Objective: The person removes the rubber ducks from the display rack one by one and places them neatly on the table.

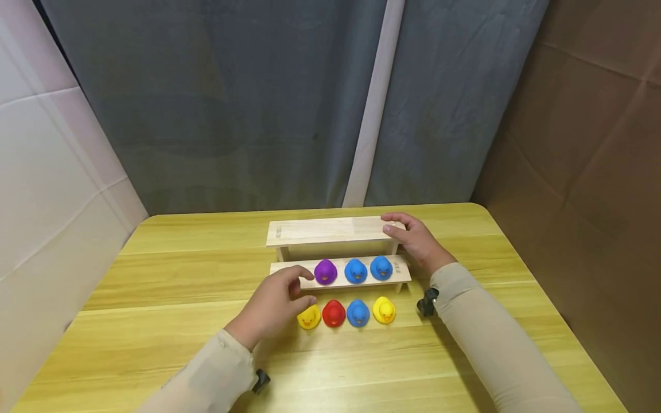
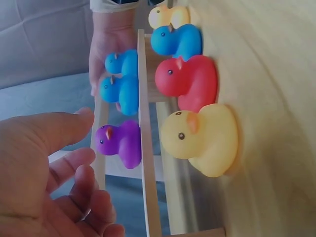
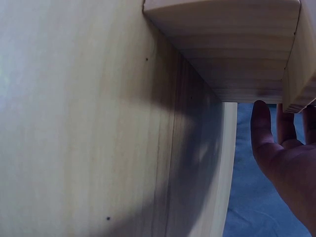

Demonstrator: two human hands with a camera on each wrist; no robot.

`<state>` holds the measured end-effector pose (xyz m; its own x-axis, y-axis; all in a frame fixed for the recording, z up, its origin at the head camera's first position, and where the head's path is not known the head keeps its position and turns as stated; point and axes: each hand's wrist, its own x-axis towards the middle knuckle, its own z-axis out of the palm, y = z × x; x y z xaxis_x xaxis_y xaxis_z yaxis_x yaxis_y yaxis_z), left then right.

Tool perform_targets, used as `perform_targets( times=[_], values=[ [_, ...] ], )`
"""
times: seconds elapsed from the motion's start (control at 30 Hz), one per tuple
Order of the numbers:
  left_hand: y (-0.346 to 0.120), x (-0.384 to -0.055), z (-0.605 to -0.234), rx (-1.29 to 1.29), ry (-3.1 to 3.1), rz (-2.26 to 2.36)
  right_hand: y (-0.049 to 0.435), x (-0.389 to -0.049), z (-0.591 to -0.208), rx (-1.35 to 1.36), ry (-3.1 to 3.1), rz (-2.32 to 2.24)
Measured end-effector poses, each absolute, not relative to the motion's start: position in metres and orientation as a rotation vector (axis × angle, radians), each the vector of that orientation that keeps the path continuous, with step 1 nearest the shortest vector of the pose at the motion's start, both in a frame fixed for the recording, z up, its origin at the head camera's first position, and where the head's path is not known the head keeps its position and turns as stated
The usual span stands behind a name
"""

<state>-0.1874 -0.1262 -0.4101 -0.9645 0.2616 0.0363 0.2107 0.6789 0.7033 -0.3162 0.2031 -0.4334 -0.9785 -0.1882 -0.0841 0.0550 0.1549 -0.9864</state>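
Note:
My left hand (image 1: 273, 301) hovers at the left of the lower step of a two-step wooden stand (image 1: 335, 230), fingers loosely bent and holding nothing. Its fingertips come close to a purple rubber duck (image 1: 325, 272) on that step; the left wrist view shows a gap between thumb and duck (image 2: 121, 144). Two blue ducks, one in the middle (image 1: 356, 271) and one farther right (image 1: 381, 268), share the step. My right hand (image 1: 417, 241) grips the right end of the upper plank. In the right wrist view its fingers (image 3: 261, 123) reach past the wood's edge.
In front of the stand, a row on the wooden table (image 1: 155, 310) holds a yellow duck (image 1: 308, 317) partly under my left hand, a red duck (image 1: 333, 314), a blue duck (image 1: 358, 313) and another yellow duck (image 1: 384, 310). A grey curtain (image 1: 232, 115) hangs behind the table.

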Motion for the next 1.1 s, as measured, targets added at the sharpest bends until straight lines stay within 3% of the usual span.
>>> perform_targets(
  times=[1.1],
  values=[
    [-0.105, -0.219, -0.414, 0.323, 2.778, 1.218, 0.202, -0.316, -0.434, -0.123, 2.241, -1.925]
  ],
)
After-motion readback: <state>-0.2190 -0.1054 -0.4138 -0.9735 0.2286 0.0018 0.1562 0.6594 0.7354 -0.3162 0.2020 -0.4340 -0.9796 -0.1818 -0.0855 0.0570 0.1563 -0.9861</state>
